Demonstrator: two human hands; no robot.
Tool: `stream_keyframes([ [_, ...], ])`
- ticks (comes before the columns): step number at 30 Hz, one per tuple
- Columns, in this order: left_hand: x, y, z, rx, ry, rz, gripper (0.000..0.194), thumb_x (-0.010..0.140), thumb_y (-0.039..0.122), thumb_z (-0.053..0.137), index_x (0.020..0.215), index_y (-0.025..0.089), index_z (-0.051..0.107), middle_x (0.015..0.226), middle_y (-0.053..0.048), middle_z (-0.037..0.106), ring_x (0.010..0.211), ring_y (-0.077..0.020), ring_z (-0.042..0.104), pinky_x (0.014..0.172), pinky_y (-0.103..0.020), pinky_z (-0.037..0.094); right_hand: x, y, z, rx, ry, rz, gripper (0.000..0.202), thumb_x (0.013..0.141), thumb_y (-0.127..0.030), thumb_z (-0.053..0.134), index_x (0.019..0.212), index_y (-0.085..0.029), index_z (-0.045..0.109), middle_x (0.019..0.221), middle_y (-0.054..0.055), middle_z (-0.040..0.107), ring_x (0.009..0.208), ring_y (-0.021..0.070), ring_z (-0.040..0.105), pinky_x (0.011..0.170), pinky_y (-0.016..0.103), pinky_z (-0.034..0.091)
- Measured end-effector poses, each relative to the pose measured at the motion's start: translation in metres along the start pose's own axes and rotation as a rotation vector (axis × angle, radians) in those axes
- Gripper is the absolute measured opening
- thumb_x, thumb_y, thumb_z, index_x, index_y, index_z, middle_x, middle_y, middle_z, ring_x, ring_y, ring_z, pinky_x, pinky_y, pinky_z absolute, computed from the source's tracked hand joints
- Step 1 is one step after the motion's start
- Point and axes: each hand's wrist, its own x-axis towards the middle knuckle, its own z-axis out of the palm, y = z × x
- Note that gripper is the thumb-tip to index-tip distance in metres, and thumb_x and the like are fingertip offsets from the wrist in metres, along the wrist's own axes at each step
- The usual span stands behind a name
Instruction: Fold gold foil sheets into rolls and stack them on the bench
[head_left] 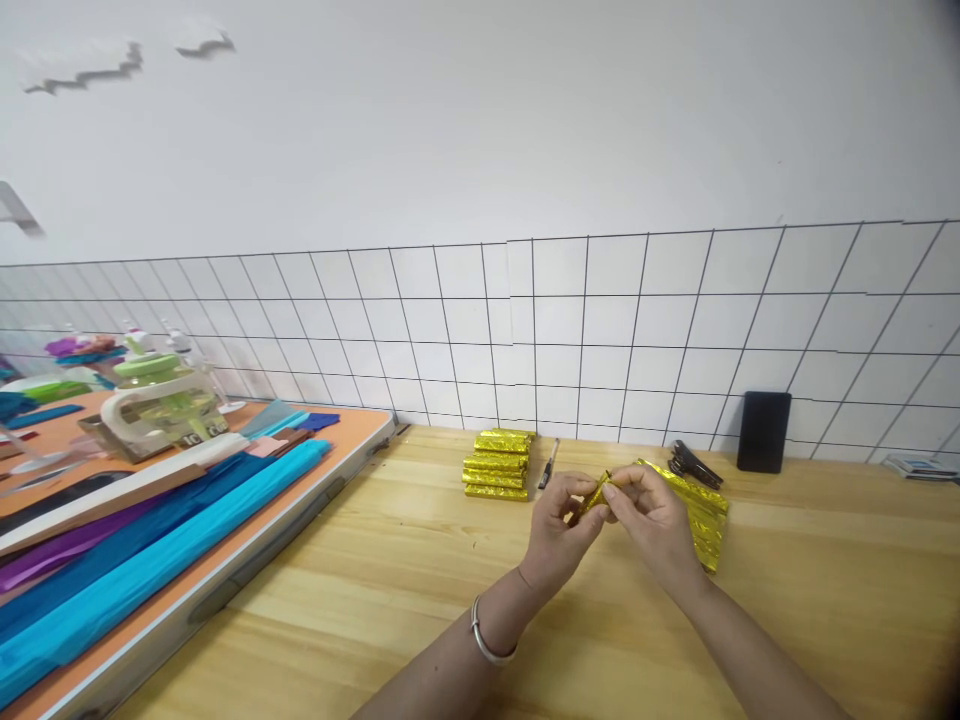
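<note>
Between both hands, above the wooden table, is a small piece of shiny gold foil (598,494). My left hand (561,525) pinches its near end, fingers closed. My right hand (651,515) grips the other end between thumb and fingers. Most of the piece is covered by the fingers. Just behind my right hand lies a flat stack of gold foil strips (705,520), partly hidden by that hand. To the left of my left hand sits a pile of gold foil rolls (496,470). A slim pen-like tool (549,465) lies between that pile and my left hand.
A black stapler-like tool (694,465) and a black upright slab (763,432) stand near the tiled wall. Some papers (921,467) lie far right. On the left, an orange-topped table (367,430) bears long rolls of coloured paper (225,540) and a glass jug (169,405).
</note>
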Motion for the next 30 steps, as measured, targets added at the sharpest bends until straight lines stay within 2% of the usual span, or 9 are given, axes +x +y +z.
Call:
stream_keyframes([
  [6,0.01,0.003,-0.009,-0.203,-0.037,-0.108,0.021,0.072,0.023,0.071,0.089,0.017,0.061,0.09,-0.003,0.059,0.08,-0.0117,0.055,0.069,-0.024,0.046,0.01,-0.003,-0.018,-0.293,-0.123,-0.199,0.016,0.076,-0.033,0.063,0.088,-0.023,0.06,0.079,0.002,0.06,0.065,0.015,0.055,0.06,0.029,0.048],
  [10,0.013,0.002,-0.013,-0.331,-0.086,-0.228,0.025,0.068,0.026,0.074,0.087,0.016,0.061,0.078,-0.001,0.059,0.065,-0.008,0.052,0.06,-0.021,0.043,0.014,-0.002,-0.025,-0.425,-0.175,-0.338,0.014,0.077,-0.03,0.06,0.09,-0.025,0.06,0.086,0.004,0.061,0.065,0.0153,0.056,0.058,0.031,0.048],
  [13,0.011,0.002,-0.012,-0.381,-0.091,-0.299,0.027,0.067,0.027,0.075,0.086,0.016,0.06,0.072,0.002,0.057,0.058,-0.0056,0.048,0.055,-0.019,0.039,0.014,-0.002,-0.026,-0.47,-0.197,-0.383,0.008,0.079,-0.028,0.059,0.085,-0.025,0.057,0.086,0.004,0.06,0.065,0.0151,0.056,0.056,0.03,0.048],
  [17,0.01,0.004,-0.012,-0.408,-0.102,-0.332,0.028,0.065,0.027,0.076,0.084,0.015,0.06,0.073,0.002,0.057,0.059,-0.0056,0.048,0.052,-0.018,0.034,0.013,-0.003,-0.025,-0.496,-0.211,-0.373,0.007,0.079,-0.027,0.058,0.078,-0.024,0.053,0.082,0.002,0.059,0.064,0.0138,0.054,0.056,0.028,0.047],
  [20,0.01,0.005,-0.012,-0.44,-0.097,-0.368,0.029,0.066,0.028,0.076,0.085,0.016,0.058,0.07,0.002,0.057,0.055,-0.0053,0.046,0.048,-0.017,0.03,0.011,-0.002,-0.023,-0.431,-0.178,-0.272,0.015,0.078,-0.029,0.062,0.089,-0.024,0.053,0.074,0.0,0.057,0.062,0.0138,0.054,0.057,0.029,0.047],
  [24,0.01,0.005,-0.012,-0.501,-0.079,-0.387,0.03,0.065,0.029,0.076,0.085,0.016,0.058,0.074,0.001,0.06,0.058,-0.0073,0.05,0.056,-0.021,0.037,0.009,0.002,-0.018,-0.29,-0.192,-0.145,0.03,0.077,-0.031,0.063,0.104,-0.024,0.052,0.074,-0.001,0.057,0.065,0.0145,0.056,0.059,0.029,0.047],
  [30,0.01,0.0,-0.013,-0.567,-0.14,-0.379,0.023,0.07,0.027,0.073,0.085,0.018,0.059,0.076,0.0,0.061,0.06,-0.0081,0.051,0.06,-0.023,0.039,0.009,0.005,-0.013,-0.291,-0.158,-0.204,0.028,0.077,-0.029,0.063,0.104,-0.024,0.057,0.081,0.0,0.055,0.067,0.0128,0.053,0.06,0.027,0.046],
])
